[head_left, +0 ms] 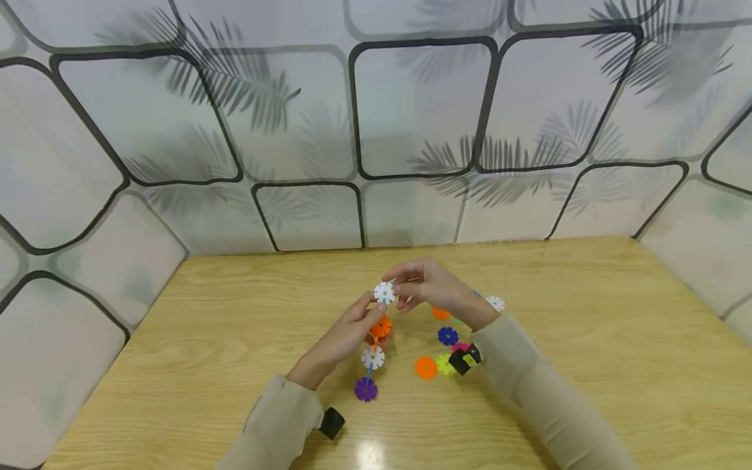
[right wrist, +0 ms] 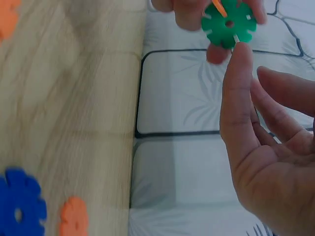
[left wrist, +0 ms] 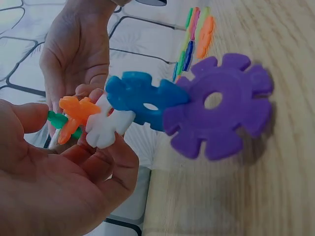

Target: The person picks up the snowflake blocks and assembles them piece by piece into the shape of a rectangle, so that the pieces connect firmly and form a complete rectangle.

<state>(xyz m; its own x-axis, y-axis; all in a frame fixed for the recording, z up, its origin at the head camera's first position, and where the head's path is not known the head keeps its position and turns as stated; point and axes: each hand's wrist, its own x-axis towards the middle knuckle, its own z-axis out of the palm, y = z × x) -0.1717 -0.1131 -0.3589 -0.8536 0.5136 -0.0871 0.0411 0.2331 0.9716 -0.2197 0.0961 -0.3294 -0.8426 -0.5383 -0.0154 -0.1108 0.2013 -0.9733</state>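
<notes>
My left hand holds a chain of notched plastic discs, its fingers curled round the middle. From the free end run a purple disc, a blue disc, a white disc, an orange disc and a green disc. A white disc tops the chain in the head view, beside the right fingertips. My right hand touches that far end; in the right wrist view its index fingertip meets the green disc's edge. Whether the thumb pinches the white disc is hard to see.
Loose discs lie on the wooden table under and beside the right forearm: orange, yellow, dark blue, pink and white. A patterned cloth wall stands behind the table.
</notes>
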